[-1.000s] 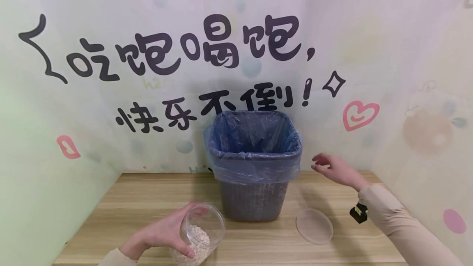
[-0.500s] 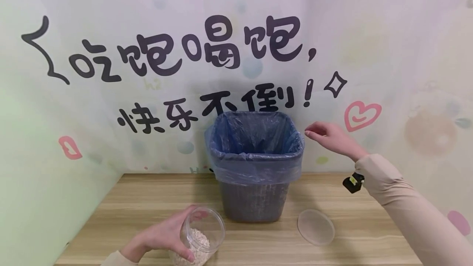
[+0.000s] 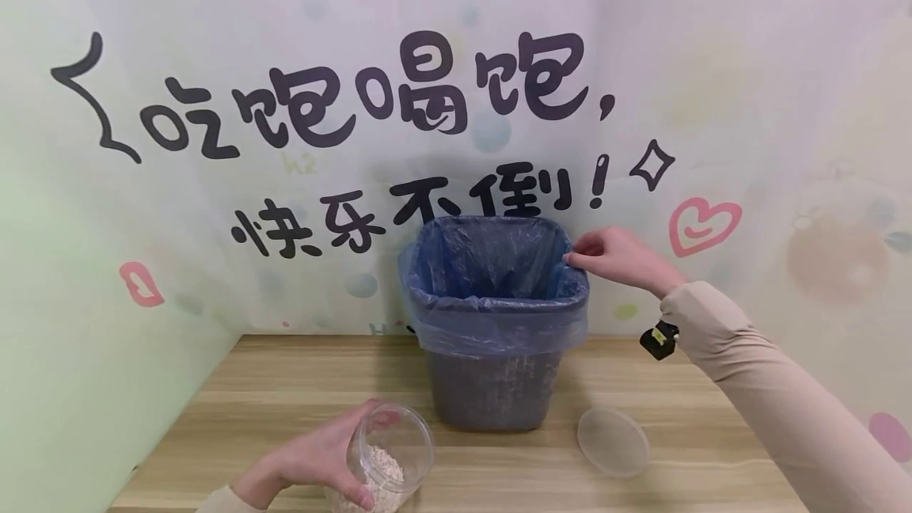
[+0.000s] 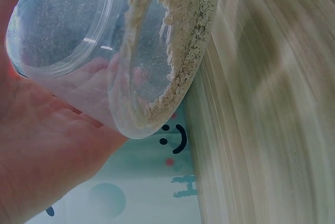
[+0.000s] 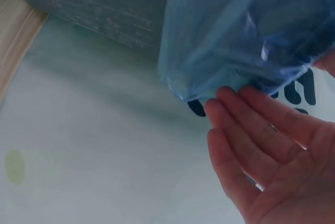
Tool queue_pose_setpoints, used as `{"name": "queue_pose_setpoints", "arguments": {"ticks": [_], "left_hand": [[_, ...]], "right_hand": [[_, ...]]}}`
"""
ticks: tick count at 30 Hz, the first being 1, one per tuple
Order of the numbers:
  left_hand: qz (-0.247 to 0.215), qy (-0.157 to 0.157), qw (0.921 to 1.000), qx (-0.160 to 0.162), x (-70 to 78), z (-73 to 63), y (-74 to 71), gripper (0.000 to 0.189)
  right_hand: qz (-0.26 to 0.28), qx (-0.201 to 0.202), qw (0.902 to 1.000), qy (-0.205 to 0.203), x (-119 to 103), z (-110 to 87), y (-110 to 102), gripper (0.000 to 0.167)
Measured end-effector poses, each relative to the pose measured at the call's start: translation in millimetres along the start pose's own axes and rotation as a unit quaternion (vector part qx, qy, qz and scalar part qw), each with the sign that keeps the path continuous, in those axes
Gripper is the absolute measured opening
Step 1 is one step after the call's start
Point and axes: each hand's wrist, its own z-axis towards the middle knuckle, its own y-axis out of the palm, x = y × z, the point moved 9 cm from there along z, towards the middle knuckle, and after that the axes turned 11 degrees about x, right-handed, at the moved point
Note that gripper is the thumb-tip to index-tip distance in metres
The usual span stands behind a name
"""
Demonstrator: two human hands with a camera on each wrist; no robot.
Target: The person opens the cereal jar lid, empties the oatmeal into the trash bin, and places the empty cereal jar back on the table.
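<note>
My left hand grips a clear jar, thumb on its near side. Its mouth is uncovered. Pale oat-like flakes lie in its lower part, and the jar's base is close to the table in the left wrist view. My right hand is at the right rim of a dark bin. Its thumb and index finger meet a blue trash bag that lines the bin and folds over the rim. The other right-hand fingers extend loosely beside the bag.
A round translucent lid lies on the wooden table, right of the bin. Behind stands a pale printed wall with dark lettering. A black wrist device hangs at my right sleeve.
My right hand has risen and moved left from beside the bin to the bag at its right rim. The left hand keeps its grip on the jar.
</note>
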Motion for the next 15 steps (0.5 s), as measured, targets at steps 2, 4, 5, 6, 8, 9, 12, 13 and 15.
{"name": "queue_pose_setpoints", "arguments": {"ticks": [2,4,5,6,8,9,12,13,15], "left_hand": [[0.002,0.002,1.0000,-0.001,0.1,0.1,0.6,0.086],[0.003,0.002,1.0000,-0.003,0.2,0.3,1.0,0.086],[0.005,0.003,1.0000,-0.003,0.4,0.2,1.0,0.086],[0.006,0.002,1.0000,-0.004,0.4,0.2,1.0,0.085],[0.007,0.000,1.0000,-0.005,-0.5,0.1,1.2,0.085],[0.005,-0.002,1.0000,-0.006,-1.2,0.2,1.3,0.085],[0.003,-0.009,0.9999,-0.008,-3.8,0.7,2.0,0.085],[0.003,-0.008,0.9999,-0.008,-4.3,0.9,2.3,0.085],[0.004,-0.004,1.0000,-0.006,-4.1,1.3,2.4,0.085]], "right_hand": [[0.001,0.000,1.0000,0.007,1.9,0.3,2.3,0.031],[0.000,0.005,0.9999,0.011,3.2,0.3,3.5,0.033],[0.000,0.008,0.9999,0.012,3.4,0.4,4.0,0.034],[0.001,0.011,0.9999,0.012,3.4,0.6,4.4,0.034],[0.001,0.016,0.9998,0.013,3.3,0.9,4.8,0.033],[0.001,0.019,0.9998,0.012,3.1,1.1,4.8,0.031],[0.001,0.022,0.9997,0.009,2.2,2.0,4.9,0.028],[-0.002,0.023,0.9997,0.008,2.1,2.2,4.6,0.027],[-0.009,0.025,0.9996,0.006,1.9,2.7,4.1,0.026]]}}
